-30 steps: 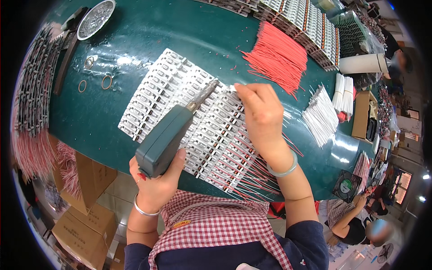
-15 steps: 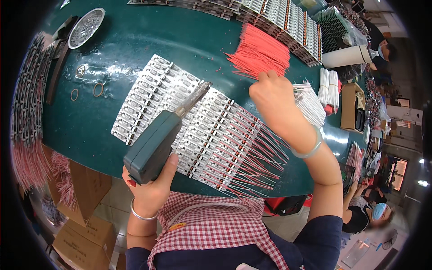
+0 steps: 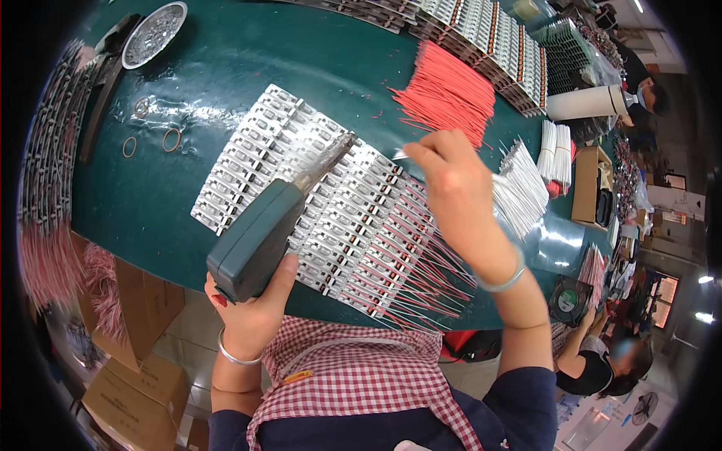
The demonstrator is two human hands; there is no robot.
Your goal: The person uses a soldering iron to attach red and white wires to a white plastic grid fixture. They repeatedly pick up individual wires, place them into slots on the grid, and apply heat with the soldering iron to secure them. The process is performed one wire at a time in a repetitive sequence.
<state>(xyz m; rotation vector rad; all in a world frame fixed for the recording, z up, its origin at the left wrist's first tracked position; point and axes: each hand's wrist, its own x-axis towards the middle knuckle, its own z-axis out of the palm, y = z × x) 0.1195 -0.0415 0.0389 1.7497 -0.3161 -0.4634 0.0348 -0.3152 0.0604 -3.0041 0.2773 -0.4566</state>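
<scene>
left hand (image 3: 252, 312) | grip closed round soldering gun (image 3: 259, 237), raised || right hand (image 3: 451, 184) | lifted, grip pinching white wire (image 3: 400, 153)

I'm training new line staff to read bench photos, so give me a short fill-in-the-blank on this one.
1. The left hand grips a dark green ____-shaped soldering tool.
2. The right hand pinches a thin ____ wire.
3. The loose pile of wires beyond the right hand is ____.
4. The tabletop is ____.

Missing words: gun; white; red; green
</scene>
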